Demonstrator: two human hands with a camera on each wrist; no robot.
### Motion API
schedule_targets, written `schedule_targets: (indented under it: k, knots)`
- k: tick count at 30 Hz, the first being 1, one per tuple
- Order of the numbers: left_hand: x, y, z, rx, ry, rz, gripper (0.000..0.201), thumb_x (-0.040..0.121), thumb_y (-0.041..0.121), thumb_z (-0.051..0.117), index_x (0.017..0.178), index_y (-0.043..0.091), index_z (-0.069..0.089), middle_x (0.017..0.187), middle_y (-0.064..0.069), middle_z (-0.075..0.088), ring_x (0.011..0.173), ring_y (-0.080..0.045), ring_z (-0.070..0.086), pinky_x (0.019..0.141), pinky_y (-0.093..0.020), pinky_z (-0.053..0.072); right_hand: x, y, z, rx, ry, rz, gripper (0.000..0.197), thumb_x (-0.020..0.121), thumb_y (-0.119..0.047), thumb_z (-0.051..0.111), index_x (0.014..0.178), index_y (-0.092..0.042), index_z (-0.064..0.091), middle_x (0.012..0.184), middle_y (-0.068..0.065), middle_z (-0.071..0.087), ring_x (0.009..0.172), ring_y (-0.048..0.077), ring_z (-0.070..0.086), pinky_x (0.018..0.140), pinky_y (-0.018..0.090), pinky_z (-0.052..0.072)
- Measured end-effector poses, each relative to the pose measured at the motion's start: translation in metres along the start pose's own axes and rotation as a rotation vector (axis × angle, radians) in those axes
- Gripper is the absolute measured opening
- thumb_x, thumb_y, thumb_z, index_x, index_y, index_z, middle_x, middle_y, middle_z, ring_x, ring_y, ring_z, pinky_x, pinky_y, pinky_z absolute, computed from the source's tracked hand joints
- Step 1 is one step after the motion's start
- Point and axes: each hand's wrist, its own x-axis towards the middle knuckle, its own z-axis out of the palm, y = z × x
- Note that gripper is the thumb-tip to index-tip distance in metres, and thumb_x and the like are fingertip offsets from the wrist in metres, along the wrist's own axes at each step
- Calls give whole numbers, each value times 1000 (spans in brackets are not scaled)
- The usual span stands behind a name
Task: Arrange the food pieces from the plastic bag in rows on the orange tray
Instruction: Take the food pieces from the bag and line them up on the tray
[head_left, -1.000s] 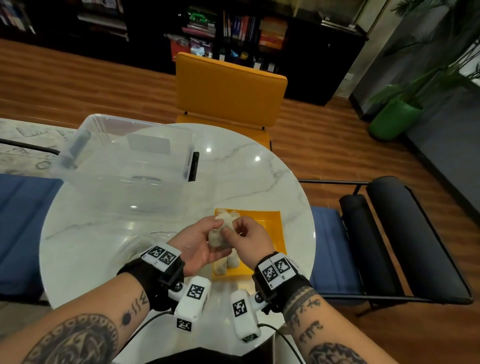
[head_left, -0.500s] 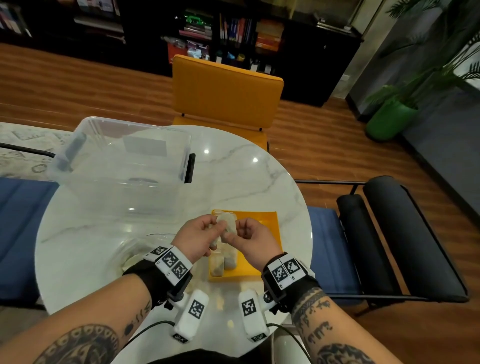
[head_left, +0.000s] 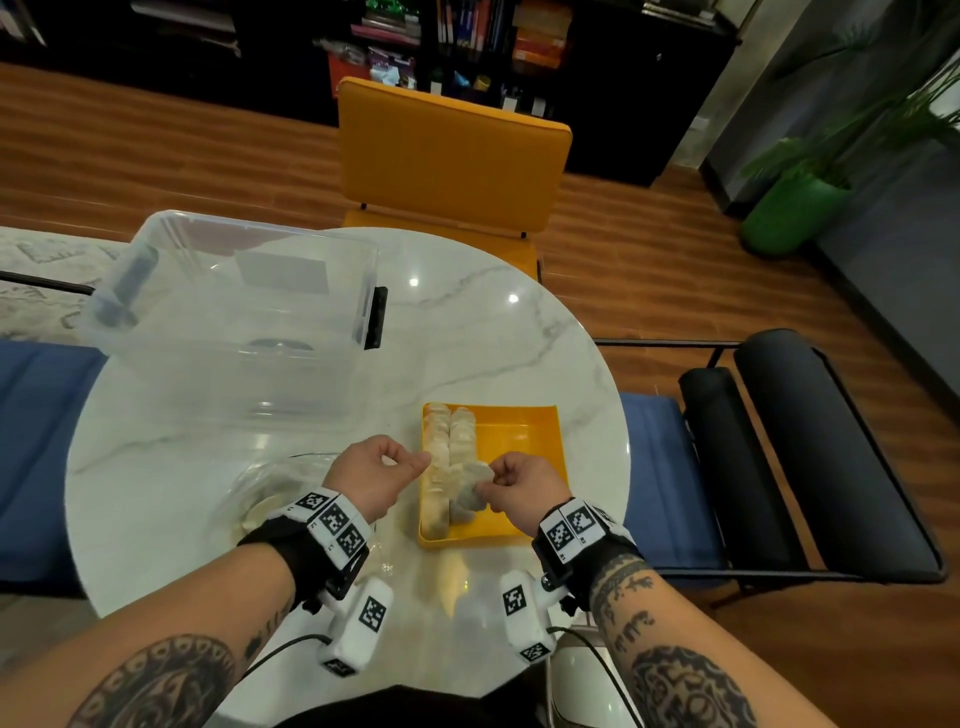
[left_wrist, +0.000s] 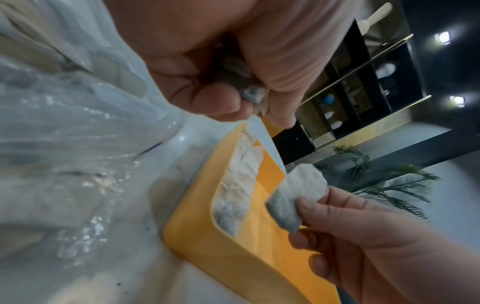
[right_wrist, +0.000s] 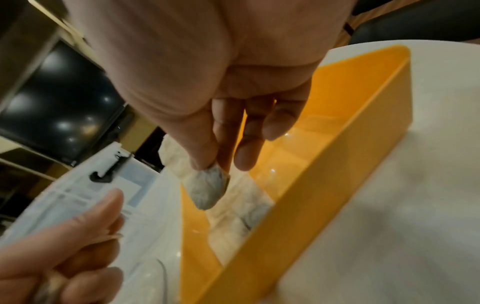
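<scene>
The right hand (head_left: 522, 486) pinches a flat, pale, grey-tinged piece (head_left: 471, 487) over the tray (head_left: 524, 436), beside 2 rows (head_left: 448, 457) of similar whitish pieces along its left side. The left hand (head_left: 375, 474) pinches a small scrap (left_wrist: 253, 96); the bag (head_left: 270, 488) lies left of the tray.

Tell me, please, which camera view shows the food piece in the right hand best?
The left wrist view: the food piece shows whole, pinched by the right hand. The right wrist view shows its lower end only; the head view shows it small over the orange tray.
</scene>
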Motion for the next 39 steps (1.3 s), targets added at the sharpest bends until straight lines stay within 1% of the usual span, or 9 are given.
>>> schedule_targets:
  k: [5, 9, 13, 18, 22, 26, 32, 36, 39]
  knots:
    - [9, -15, 7, 141, -45, -43, 24, 80, 42, 75, 89, 24, 63, 68, -4, 65, 55, -21, 62, 53, -30, 51, 7, 11, 14, -155, -108, 85, 17, 84, -23, 71, 74, -27, 57, 79, 1, 71, 80, 23, 68, 69, 31, 55]
    - [12, -16, 12, 313, -65, -19, 24, 78, 48, 73, 91, 30, 65, 74, 2, 63, 63, -17, 62, 61, -26, 51, 14, 13, 20, -242, -137, 128, 18, 82, -24, 72, 72, -29, 57, 83, -1, 70, 82, 21, 68, 68, 29, 54]
    - [12, -14, 13, 386, -75, -20, 22, 77, 45, 74, 91, 31, 66, 76, 4, 63, 66, -13, 62, 56, -24, 44, 19, 14, 22, -275, -153, 185, 17, 81, -24, 71, 70, -30, 59, 85, -4, 67, 81, 17, 63, 66, 25, 49]
    - [11, -14, 15, 447, -62, -7, 21, 78, 45, 73, 93, 31, 67, 88, 5, 62, 80, -13, 59, 64, -24, 41, 26, 12, 24, -294, -190, 252, 14, 80, -26, 76, 77, -28, 62, 93, -2, 69, 86, 18, 64, 71, 26, 50]
    - [12, -15, 14, 458, -72, -10, 21, 78, 46, 73, 92, 32, 67, 88, 8, 62, 80, -10, 58, 65, -25, 41, 29, 10, 26, -357, -199, 268, 20, 77, -31, 76, 73, -28, 57, 88, -4, 66, 85, 19, 65, 78, 31, 55]
    - [12, -13, 13, 468, -82, -15, 23, 78, 47, 73, 93, 31, 67, 86, 8, 61, 80, -11, 59, 64, -25, 41, 29, 6, 27, -388, -192, 286, 22, 73, -35, 77, 74, -30, 55, 91, -3, 67, 89, 22, 66, 85, 38, 56]
    - [10, -10, 10, 445, -103, -29, 21, 80, 48, 71, 90, 31, 65, 72, 6, 62, 61, -10, 60, 56, -24, 44, 24, 5, 23, -407, -171, 272, 18, 77, -33, 74, 82, -28, 58, 92, -1, 66, 88, 22, 65, 80, 35, 56]
    - [10, -9, 6, 284, -123, -59, 18, 81, 42, 72, 88, 26, 66, 69, -2, 65, 57, -19, 66, 54, -29, 53, 20, 0, 17, -410, -118, 221, 18, 83, -41, 68, 87, -27, 59, 94, -1, 65, 90, 22, 64, 82, 37, 55]
    - [11, -4, 1, 131, -125, -84, 14, 83, 31, 72, 93, 23, 67, 69, -8, 66, 53, -16, 61, 47, -25, 50, 16, -5, 12, -382, -90, 167, 17, 87, -46, 62, 90, -30, 57, 99, -2, 66, 95, 22, 63, 90, 41, 53]
